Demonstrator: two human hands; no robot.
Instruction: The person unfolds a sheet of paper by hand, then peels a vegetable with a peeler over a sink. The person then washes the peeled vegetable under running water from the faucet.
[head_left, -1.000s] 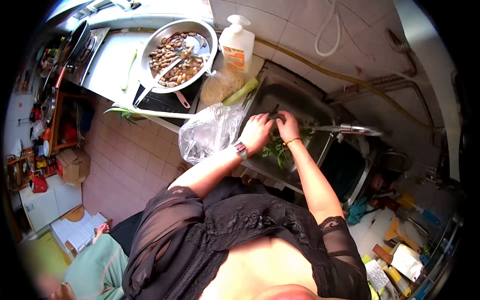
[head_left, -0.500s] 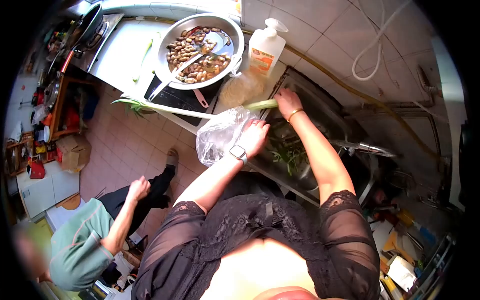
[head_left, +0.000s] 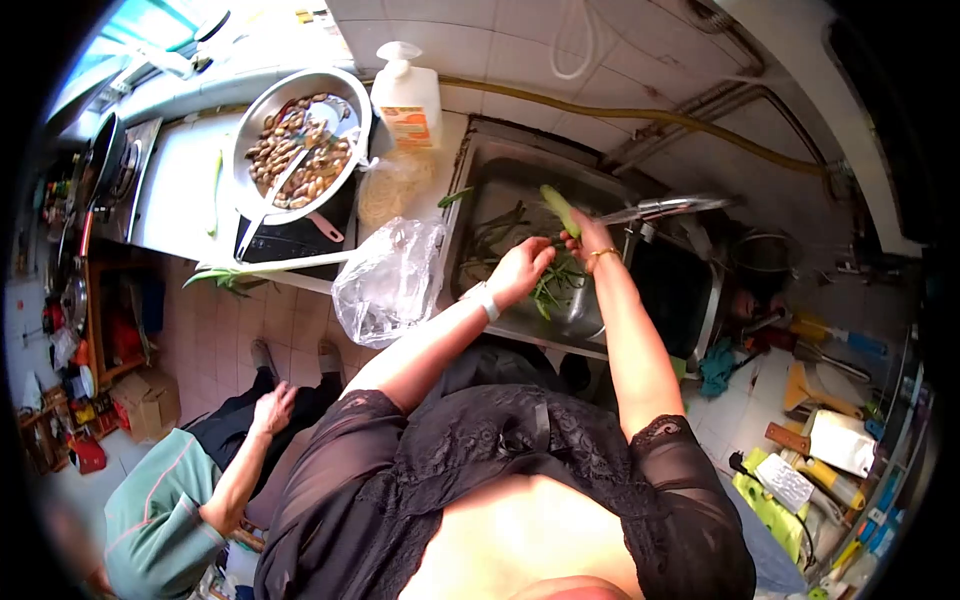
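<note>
My right hand (head_left: 590, 240) is closed round a pale green vegetable stalk (head_left: 558, 206), held tilted over the sink (head_left: 478, 170) beside the faucet (head_left: 670, 207). Close to its left, my left hand (head_left: 522, 270) has curled fingers near the stalk's lower end; what they pinch, if anything, is hidden. Green leaves and trimmings (head_left: 550, 290) lie in the sink below both hands. A short green piece (head_left: 455, 198) rests at the sink's left edge. Left of my left hand, a clear plastic bag (head_left: 388, 285) lies at the counter edge, by a long leek-like stalk (head_left: 290, 264).
A metal bowl (head_left: 361, 150) of brown shelled food in liquid, with a spoon (head_left: 270, 205), stands on the counter beside a white pump bottle (head_left: 408, 100). A bag of pale noodle-like food (head_left: 395, 185) sits near it. Another person (head_left: 160, 500) is at lower left.
The stalk has moved right with my right hand, from the sink's left edge to the faucet. My left hand has left the plastic bag and come over the sink. The view has shifted right.
</note>
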